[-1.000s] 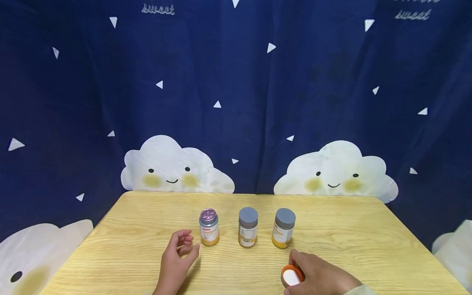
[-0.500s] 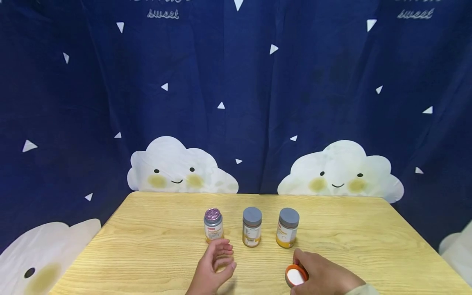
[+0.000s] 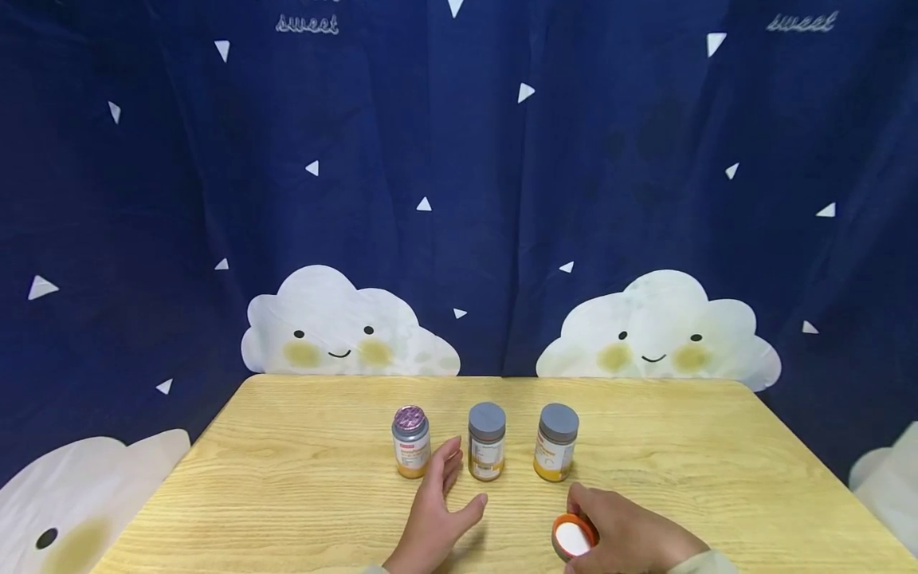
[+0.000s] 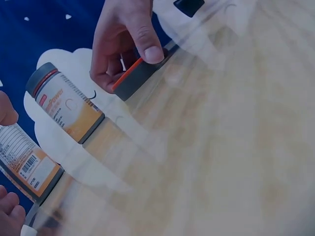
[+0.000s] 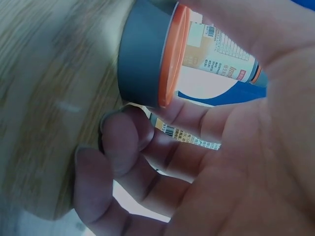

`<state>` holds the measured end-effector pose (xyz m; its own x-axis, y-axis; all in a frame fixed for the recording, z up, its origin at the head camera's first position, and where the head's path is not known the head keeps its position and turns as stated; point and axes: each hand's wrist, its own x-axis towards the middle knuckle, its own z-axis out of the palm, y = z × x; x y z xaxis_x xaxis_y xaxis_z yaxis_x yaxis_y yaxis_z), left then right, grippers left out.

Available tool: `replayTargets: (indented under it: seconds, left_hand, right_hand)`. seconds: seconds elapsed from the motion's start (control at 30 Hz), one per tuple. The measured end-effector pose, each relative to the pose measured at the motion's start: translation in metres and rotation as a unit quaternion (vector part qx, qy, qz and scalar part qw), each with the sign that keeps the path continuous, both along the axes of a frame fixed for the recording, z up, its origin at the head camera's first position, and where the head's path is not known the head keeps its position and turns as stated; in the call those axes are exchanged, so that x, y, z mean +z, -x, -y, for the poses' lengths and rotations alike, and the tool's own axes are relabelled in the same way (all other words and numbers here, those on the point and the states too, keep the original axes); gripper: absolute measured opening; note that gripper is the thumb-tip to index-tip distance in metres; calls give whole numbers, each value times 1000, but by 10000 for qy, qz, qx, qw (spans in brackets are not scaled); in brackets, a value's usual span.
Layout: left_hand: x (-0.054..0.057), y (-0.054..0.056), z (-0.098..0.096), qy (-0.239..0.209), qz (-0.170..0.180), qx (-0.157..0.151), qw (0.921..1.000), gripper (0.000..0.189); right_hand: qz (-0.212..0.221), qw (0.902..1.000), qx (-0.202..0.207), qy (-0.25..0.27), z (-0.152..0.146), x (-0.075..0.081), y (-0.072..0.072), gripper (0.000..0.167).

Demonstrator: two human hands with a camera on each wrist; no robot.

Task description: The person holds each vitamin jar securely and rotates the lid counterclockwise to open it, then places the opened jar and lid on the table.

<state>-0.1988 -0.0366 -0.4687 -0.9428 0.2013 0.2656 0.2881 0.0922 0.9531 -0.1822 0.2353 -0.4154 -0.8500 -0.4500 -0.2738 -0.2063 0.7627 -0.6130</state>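
My right hand (image 3: 627,532) pinches an upturned grey bottle lid (image 5: 142,54) at its sides, low over the table. The lid has an orange inner rim and a white liner, seen from above in the head view. My left hand (image 3: 437,514) holds nothing; its thumb and fingers are spread apart in front of the middle supplement bottle (image 3: 487,458), which has its grey lid on. To the left stands an uncapped bottle (image 3: 412,454) with a shiny purple foil seal (image 3: 409,418). A third bottle (image 3: 555,458), grey-lidded, stands upright on the right, beyond the right hand.
The three bottles stand in a row on a light wooden table (image 3: 301,478). Behind the table's far edge hangs a dark blue curtain (image 3: 473,199) with white triangles and smiling clouds.
My left hand has moved right, from beside the foil-sealed bottle to in front of the middle one, and its thumb has spread wider. My right hand stays in place with the lid.
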Motion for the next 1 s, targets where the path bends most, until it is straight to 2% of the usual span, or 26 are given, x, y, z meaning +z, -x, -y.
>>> replayTargets:
  seconds: [0.23,0.47,0.57,0.7,1.0]
  left_hand:
    - [-3,18,-14,-37,-200,12,9998,80]
    - [-4,35,-20,49,-319,124,9994,79]
    - [-5,41,-21,72,-253,154,9995,80]
    - [-6,46,-23,222,-113,237,9994,79]
    - [-6,49,-25,545,-373,480,9967,68]
  right_hand:
    - [154,9998,-145,-50,-2,1,1,47]
    - [6,10000,-72,-61,-1,-1,2,47]
    - [2,10000,-66,-29,-1,-2,2,48]
    - [26,10000,-78,-39,0,-2,1,49]
    - [40,10000,-82,-21,-1,-1,3,48]
